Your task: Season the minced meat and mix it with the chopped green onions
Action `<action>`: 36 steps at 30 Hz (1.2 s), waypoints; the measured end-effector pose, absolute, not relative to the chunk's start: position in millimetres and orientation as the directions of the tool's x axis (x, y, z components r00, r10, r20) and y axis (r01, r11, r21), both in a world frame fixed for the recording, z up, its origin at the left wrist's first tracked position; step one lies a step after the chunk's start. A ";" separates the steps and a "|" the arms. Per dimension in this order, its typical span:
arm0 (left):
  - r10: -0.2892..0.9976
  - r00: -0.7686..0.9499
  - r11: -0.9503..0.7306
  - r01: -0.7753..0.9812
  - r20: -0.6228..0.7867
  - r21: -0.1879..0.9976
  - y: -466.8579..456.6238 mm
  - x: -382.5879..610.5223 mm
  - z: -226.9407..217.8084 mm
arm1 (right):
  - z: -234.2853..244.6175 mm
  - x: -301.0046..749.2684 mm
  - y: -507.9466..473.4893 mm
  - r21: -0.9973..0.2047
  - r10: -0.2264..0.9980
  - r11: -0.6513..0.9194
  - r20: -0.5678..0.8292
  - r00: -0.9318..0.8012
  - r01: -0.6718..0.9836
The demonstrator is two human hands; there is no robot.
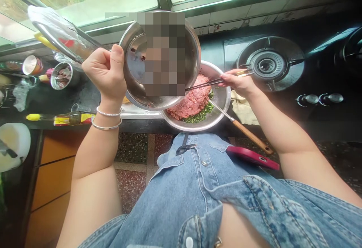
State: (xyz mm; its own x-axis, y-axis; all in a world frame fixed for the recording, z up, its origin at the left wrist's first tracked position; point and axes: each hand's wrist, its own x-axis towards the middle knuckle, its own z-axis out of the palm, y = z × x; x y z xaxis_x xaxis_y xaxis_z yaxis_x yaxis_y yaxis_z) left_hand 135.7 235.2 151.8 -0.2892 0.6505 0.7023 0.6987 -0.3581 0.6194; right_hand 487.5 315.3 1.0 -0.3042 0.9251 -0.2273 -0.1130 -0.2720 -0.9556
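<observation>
One metal pan was tipped up in the left hand while the right hand held chopsticks.
We saw the left fingers curled firmly at the pan's left edge, its inside turned towards us; the right fingers were pinched round the chopsticks, whose far ends lay at the pan's lower right rim. The minced meat lay in a wide metal bowl, partly hidden behind the pan, to the left of the right fingers and apart from them; the chopsticks crossed over it, and we could not tell whether they touched it. Beside the meat we saw chopped greens and a wooden-handled utensil leaning out over the bowl's rim.
</observation>
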 end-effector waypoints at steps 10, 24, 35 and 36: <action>0.639 -0.366 -0.349 0.645 0.676 0.680 236.9 112.5 148.0 | -20.8 518.6 314.6 -0.913 0.909 -0.351 -0.279 -0.309 -0.210; 0.666 -0.528 -0.294 0.463 0.527 0.836 230.4 81.3 139.1 | -38.3 517.0 317.4 -0.906 0.884 -0.409 -0.365 -0.293 -0.107; 0.694 -0.641 -0.198 0.269 0.328 0.943 227.0 73.2 132.0 | -28.6 508.6 331.8 -0.927 0.920 -0.323 -0.259 -0.296 -0.193; 0.689 -0.660 -0.182 0.240 0.298 0.953 226.8 75.4 133.0 | -32.2 508.2 330.7 -0.919 0.901 -0.357 -0.292 -0.319 -0.168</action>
State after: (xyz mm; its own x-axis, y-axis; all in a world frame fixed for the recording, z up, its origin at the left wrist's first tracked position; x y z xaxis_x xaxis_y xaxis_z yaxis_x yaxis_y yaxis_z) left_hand 75.4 226.8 133.0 -0.6602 0.6893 0.2982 0.2403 -0.1823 0.9534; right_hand 508.2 330.7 -32.2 -0.3195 0.9014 -0.2922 -0.1680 -0.3573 -0.9187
